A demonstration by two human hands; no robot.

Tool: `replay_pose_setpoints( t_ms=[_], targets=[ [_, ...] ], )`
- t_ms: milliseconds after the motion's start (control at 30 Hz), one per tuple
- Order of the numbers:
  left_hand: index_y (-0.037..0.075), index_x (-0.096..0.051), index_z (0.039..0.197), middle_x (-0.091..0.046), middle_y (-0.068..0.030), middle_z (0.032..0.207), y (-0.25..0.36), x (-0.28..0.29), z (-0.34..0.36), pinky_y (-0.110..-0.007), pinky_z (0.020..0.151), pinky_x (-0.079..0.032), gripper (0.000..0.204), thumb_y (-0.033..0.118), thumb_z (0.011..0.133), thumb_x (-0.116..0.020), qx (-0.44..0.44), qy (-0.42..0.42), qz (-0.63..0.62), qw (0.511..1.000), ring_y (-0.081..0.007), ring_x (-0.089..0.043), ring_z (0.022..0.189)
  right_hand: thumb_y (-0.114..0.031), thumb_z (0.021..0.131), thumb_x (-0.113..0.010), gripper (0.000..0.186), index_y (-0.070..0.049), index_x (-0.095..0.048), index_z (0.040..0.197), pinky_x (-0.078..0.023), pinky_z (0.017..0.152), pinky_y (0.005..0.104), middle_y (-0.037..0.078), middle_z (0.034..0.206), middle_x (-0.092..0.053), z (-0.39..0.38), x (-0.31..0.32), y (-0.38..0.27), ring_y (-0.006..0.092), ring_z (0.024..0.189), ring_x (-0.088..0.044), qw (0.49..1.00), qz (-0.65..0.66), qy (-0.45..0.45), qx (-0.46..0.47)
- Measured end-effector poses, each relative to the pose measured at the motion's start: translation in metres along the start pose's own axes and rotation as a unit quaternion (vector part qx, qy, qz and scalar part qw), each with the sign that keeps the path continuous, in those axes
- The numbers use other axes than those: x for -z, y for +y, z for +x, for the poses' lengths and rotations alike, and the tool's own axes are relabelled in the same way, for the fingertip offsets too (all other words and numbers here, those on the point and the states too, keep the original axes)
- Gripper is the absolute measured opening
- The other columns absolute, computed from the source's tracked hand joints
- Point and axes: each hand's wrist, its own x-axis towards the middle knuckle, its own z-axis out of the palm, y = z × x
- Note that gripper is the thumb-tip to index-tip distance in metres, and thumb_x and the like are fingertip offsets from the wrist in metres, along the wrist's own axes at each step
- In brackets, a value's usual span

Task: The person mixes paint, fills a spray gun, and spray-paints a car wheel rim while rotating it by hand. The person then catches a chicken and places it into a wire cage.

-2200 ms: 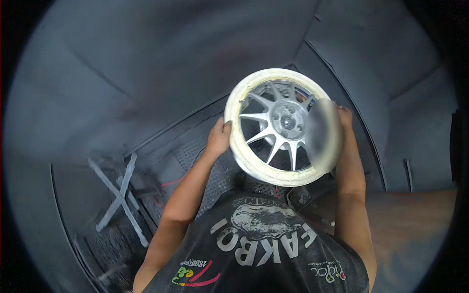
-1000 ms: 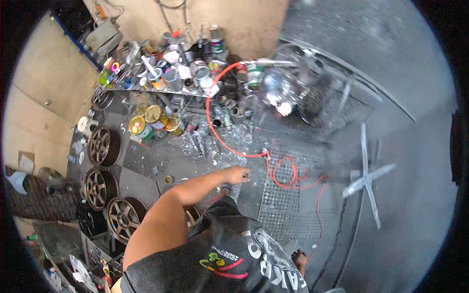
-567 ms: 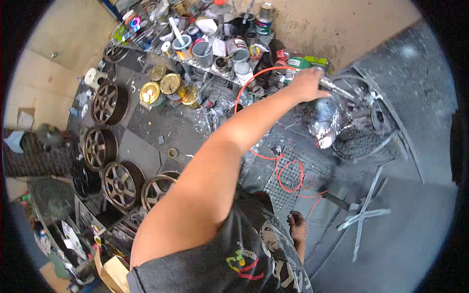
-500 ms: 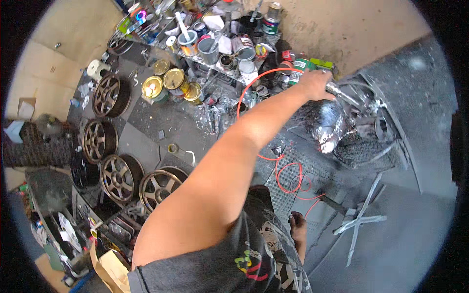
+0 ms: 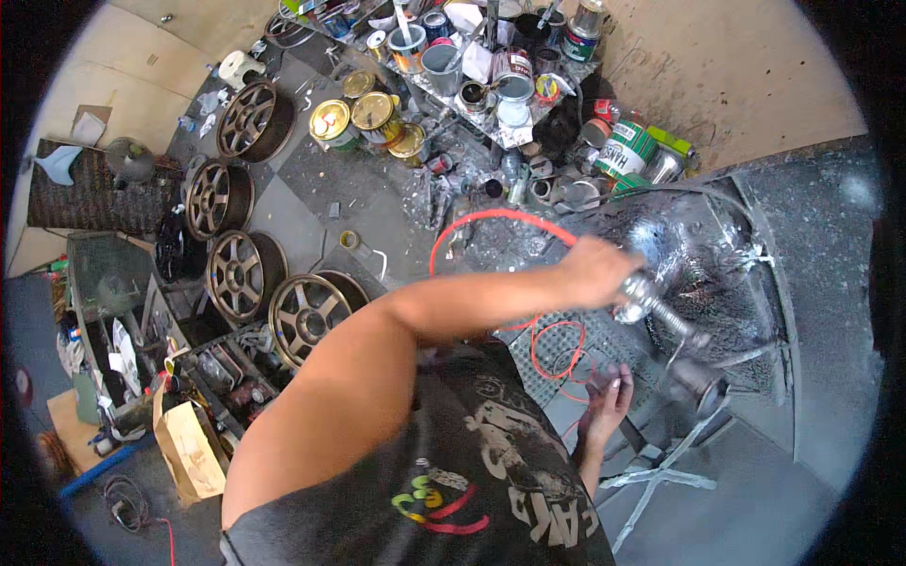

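Note:
My left hand [image 5: 596, 274] is closed around a metal spray gun [image 5: 663, 309], with a blurred dark cup [image 5: 698, 387] at its far end. A red air hose [image 5: 505, 215] runs to this hand and loops down to the floor. Below the gun, my right hand [image 5: 609, 401] is raised with its fingers apart and nothing visible in it. Just beyond the gun stands a bulky thing covered in shiny silver foil [image 5: 661, 241], beside dark mesh-like material [image 5: 731, 311].
Several bronze wheel rims [image 5: 241, 274] stand at the left. Lidded paint tins [image 5: 375, 113] sit on the floor near a bench crowded with cans and cups [image 5: 442, 71]. A grey cross-shaped stand [image 5: 661, 474] is at lower right. A cardboard box [image 5: 193, 453] lies at lower left.
My left hand has come from the foil-covered thing toward me, bringing the spray gun into plain view. My right hand has risen toward the gun, fingers spreading. The view has shifted.

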Motion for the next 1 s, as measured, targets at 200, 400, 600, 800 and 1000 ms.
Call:
replay_pose_setpoints(
  t_ms=[200, 400, 600, 800, 1000],
  targets=[
    [0.004, -0.041, 0.126, -0.064, -0.0167, 0.086, 0.004, -0.058, -0.078, -0.044, 0.071, -0.048, 0.065, 0.04, 0.077, -0.066, 0.063, -0.209, -0.008, 0.976, -0.0343, -0.063, 0.082, -0.037, 0.092, -0.052, 0.056, -0.008, -0.03, 0.135, -0.042, 0.093, 0.0482, 0.011, 0.131, -0.043, 0.012, -0.018, 0.028, 0.0311, 0.117, -0.047, 0.94, 0.316, 0.104, -0.079],
    [0.005, -0.041, 0.119, -0.063, -0.0204, 0.085, -0.036, -0.105, -0.144, -0.049, 0.07, -0.047, 0.05, 0.036, 0.084, -0.058, 0.08, -0.25, -0.001, 0.965, -0.0386, -0.062, 0.082, -0.036, 0.091, -0.053, 0.039, -0.004, -0.05, 0.112, -0.045, 0.088, 0.0454, 0.014, 0.106, -0.056, 0.033, -0.01, 0.107, 0.0289, 0.102, -0.053, 0.891, 0.371, 0.161, -0.205],
    [0.006, -0.047, 0.121, -0.062, -0.0197, 0.105, -0.114, -0.126, -0.19, -0.05, 0.078, -0.046, 0.045, 0.037, 0.089, -0.051, 0.052, -0.329, -0.152, 0.931, -0.0403, -0.06, 0.091, -0.019, 0.094, -0.043, 0.029, 0.0, -0.044, 0.115, -0.049, 0.085, 0.0496, 0.014, 0.103, -0.052, 0.053, -0.036, 0.153, 0.0307, 0.098, -0.056, 0.894, 0.332, 0.177, -0.243],
    [0.014, -0.052, 0.113, -0.063, -0.0192, 0.092, -0.164, -0.064, -0.204, -0.052, 0.072, -0.046, 0.04, 0.045, 0.089, -0.048, 0.068, -0.297, -0.193, 0.933, -0.0405, -0.06, 0.085, -0.01, 0.091, -0.044, 0.024, -0.012, -0.05, 0.115, -0.048, 0.085, 0.0539, 0.009, 0.111, -0.052, 0.067, -0.114, 0.116, 0.0275, 0.103, -0.057, 0.886, 0.325, 0.192, -0.269],
    [0.01, -0.047, 0.107, -0.062, -0.0198, 0.092, -0.261, -0.01, -0.234, -0.051, 0.073, -0.047, 0.036, 0.042, 0.091, -0.047, 0.109, -0.348, -0.123, 0.923, -0.041, -0.061, 0.085, -0.007, 0.089, -0.046, 0.022, -0.012, -0.051, 0.11, -0.049, 0.08, 0.054, 0.007, 0.099, -0.054, 0.086, -0.184, 0.135, 0.0265, 0.092, -0.058, 0.904, 0.313, 0.21, -0.2]
  ],
)
